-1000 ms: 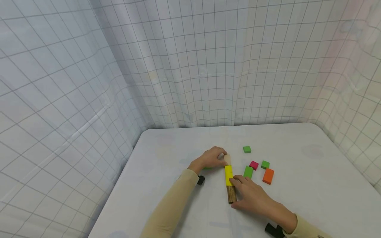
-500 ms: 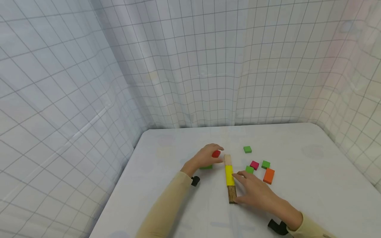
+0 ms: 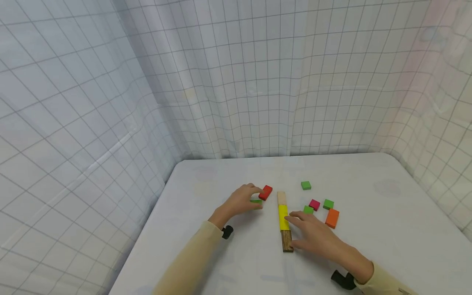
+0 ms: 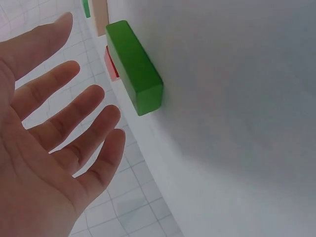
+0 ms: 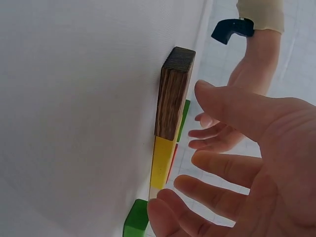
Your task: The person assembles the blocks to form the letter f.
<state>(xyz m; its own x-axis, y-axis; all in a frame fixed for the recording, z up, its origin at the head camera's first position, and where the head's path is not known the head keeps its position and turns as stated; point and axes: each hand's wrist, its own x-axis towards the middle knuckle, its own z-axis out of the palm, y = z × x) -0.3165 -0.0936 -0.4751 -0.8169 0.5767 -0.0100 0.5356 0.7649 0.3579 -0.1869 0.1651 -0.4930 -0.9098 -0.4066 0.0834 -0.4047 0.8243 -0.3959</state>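
A row of three blocks laid end to end runs away from me: a dark brown wood-grained block [image 3: 287, 241] nearest, a yellow block [image 3: 283, 217], then a pale wooden block [image 3: 282, 198]. Beside the near part of this row, my right hand [image 3: 315, 237] is held with fingers and thumb spread and nothing in its grasp. My left hand [image 3: 240, 200] hovers low over a green block [image 4: 133, 66], which it partly hides in the head view. Its fingers are extended, with space between them and the block. Just past those fingertips lies a red block [image 3: 265, 192].
Right of the row are a green block [image 3: 308, 209] partly covered by my right hand, a small pink block [image 3: 314, 205], a small green block [image 3: 328, 204] and an orange block [image 3: 332, 218]. Farther back sits another small green block [image 3: 306, 185]. A white gridded curtain [image 3: 236, 82] surrounds the table.
My left hand has left the pale block and drawn back to the left, uncovering the red block. The right hand has eased slightly off the row, its fingers loosened.
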